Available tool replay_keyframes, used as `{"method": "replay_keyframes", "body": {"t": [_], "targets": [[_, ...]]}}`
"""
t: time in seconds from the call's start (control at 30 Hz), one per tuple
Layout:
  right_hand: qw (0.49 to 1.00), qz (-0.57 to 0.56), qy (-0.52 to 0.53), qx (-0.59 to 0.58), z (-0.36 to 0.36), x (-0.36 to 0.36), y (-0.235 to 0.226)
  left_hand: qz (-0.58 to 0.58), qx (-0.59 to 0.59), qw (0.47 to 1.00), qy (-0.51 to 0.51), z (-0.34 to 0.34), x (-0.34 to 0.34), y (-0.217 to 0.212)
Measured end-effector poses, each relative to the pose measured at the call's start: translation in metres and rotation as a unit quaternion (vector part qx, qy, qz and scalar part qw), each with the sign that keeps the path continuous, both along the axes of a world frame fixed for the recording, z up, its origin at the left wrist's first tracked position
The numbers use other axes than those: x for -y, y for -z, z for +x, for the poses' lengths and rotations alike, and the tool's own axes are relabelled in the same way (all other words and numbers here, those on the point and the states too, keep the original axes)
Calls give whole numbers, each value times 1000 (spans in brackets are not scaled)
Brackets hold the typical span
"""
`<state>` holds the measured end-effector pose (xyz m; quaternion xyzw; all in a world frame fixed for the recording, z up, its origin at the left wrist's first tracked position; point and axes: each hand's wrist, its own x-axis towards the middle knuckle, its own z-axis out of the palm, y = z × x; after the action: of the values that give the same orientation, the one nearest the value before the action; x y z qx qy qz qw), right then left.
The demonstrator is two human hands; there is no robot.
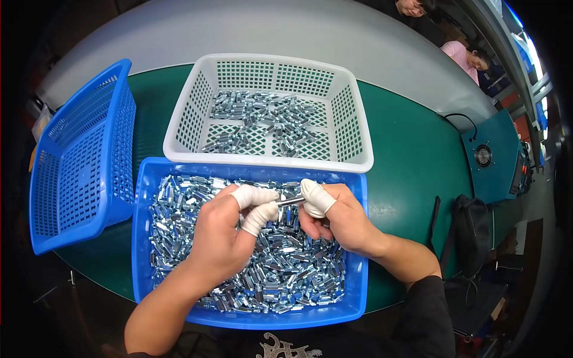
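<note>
Between my two hands is a small shiny metal hex standoff (pixel 290 202), lying nearly level. My left hand (pixel 230 218) pinches its left end with thumb and forefinger, both in white finger cots. My right hand (pixel 337 215) grips the right end, also with white-covered fingertips; its other fingers curl below. Both hands are above a blue tub (pixel 250 321) filled with many similar metal standoffs (pixel 280 268). Just behind it stands a white perforated basket (pixel 268 160), where a looser layer of the same parts (pixel 256 113) is spread on the bottom.
A blue perforated basket (pixel 83 173) leans at the left, tilted on its side. Right of the green table (pixel 406 155) are a teal box with a fan (pixel 492 156) and a black bag (pixel 471 232). Two other people (pixel 462 58) are beyond the grey partition at the upper right.
</note>
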<state>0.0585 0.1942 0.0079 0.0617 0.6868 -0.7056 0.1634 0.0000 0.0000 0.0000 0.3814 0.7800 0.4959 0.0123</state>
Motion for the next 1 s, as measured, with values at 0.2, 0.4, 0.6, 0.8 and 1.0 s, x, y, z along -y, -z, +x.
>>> {"method": "replay_keyframes", "body": {"t": [0.2, 0.4, 0.6, 0.8, 1.0], "targets": [[998, 36, 25, -44, 2, 2, 3, 32, 4, 999, -20, 0, -4, -1], [999, 14, 42, -31, 2, 6, -2, 40, -14, 999, -27, 1, -2, -7], [999, 10, 33, -32, 4, 3, 0, 56, 83, 995, -15, 1, -2, 0], [996, 19, 14, -88, 4, 6, 6, 79, 104, 991, -7, -1, 2, -1], [999, -35, -14, -25, 2, 2, 2, 126, 219, 968, 10, 3, -5, -1]]}}
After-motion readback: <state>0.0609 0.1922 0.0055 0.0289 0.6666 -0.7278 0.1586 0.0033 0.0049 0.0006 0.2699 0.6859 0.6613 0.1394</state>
